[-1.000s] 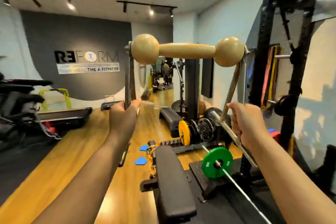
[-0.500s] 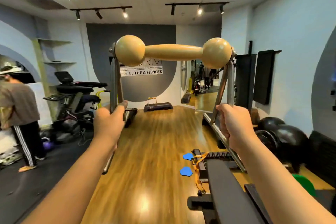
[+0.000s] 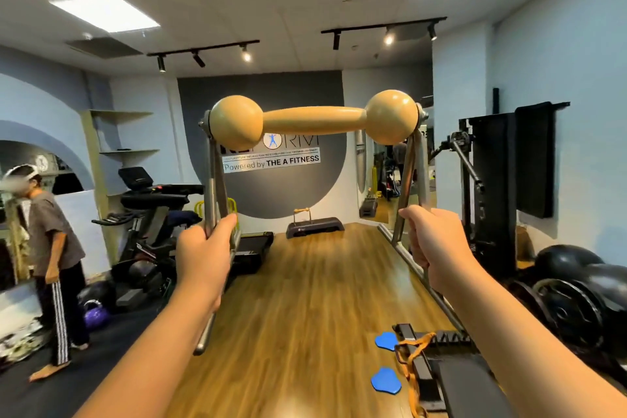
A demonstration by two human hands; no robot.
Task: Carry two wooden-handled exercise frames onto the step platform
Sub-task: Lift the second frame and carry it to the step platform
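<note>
I hold a metal exercise frame with a dumbbell-shaped wooden handle (image 3: 314,119) up in front of me. My left hand (image 3: 203,254) grips its left metal legs and my right hand (image 3: 432,241) grips its right legs. Far ahead, against the back wall, a black step platform (image 3: 315,227) lies on the wooden floor. A second, small wooden-handled frame (image 3: 302,214) stands on its left part.
A person (image 3: 51,248) stands at the left on the dark mat beside exercise bikes and a treadmill (image 3: 251,248). A black bench (image 3: 468,387) with an orange strap and two blue pads (image 3: 385,380) lies at lower right. Black balls and weight plates (image 3: 573,302) line the right wall.
My view has swung left, away from the squat rack and green plate, toward the back wall. The step platform now sits straight ahead. Both hands keep their grip on the frame.
</note>
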